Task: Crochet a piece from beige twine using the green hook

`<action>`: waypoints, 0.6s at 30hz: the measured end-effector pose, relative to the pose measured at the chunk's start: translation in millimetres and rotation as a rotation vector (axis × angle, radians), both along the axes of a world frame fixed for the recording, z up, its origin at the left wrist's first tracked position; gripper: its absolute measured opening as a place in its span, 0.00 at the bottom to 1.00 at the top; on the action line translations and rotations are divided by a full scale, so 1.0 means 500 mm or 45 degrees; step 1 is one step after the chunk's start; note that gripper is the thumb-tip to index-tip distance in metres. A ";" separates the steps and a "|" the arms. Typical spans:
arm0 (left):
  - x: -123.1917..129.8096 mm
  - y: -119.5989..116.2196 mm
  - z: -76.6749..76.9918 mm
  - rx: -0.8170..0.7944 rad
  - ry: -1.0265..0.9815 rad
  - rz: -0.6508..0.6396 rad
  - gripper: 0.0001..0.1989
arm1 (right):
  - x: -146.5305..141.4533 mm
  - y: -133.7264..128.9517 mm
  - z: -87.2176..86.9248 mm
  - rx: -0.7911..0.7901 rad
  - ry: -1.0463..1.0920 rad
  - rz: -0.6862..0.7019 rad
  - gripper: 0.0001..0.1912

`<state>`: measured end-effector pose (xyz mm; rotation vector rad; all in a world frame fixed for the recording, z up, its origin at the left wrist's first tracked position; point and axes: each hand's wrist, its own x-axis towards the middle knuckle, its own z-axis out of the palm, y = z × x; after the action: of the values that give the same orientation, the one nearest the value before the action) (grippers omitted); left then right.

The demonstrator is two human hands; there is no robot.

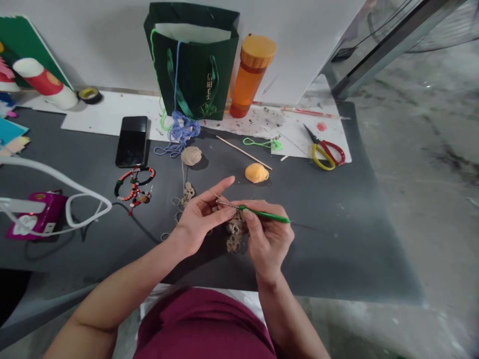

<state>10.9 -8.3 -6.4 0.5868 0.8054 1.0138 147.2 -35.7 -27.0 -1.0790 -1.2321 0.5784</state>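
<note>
Seen from the head camera, the left hand (200,217) pinches a tan crocheted piece (235,232) with its fingers curled, and the piece sits between the two hands, near the edge of the dark table (322,254). The right hand (267,239) grips a green-handled crochet hook (264,213) like a pencil, its metal tip at the work. A tan yarn strand (183,174) runs from the work toward a tan yarn ball (191,155) lying farther out, with loose crocheted loops (187,194) on the way. Just right of that ball sits an orange-yellow ball (256,173), and a thin wooden stick (243,152) lies slantwise beyond them. On the far side stands a dark green paper bag (194,65) with green ribbon handles and white paper inside its mouth; green and blue yarn (179,132) trails down its front and heaps at its base. Beside it stands an orange bottle (251,75) with a capped top. Far right, yellow-and-red-handled scissors (324,152) rest on a white paper sheet (299,134). To the left lie a black phone (131,141) and a beaded strand (133,187), while a white cable (56,174) loops across a magenta pouch (37,217).
</note>
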 end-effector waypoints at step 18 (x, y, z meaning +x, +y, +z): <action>0.005 -0.005 -0.002 -0.126 -0.178 0.010 0.35 | -0.003 -0.019 -0.020 -0.076 0.045 -0.352 0.02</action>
<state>13.3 -10.7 -7.3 0.4238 0.7301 1.0046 145.8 -45.3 -37.1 -1.2596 -1.0176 0.4218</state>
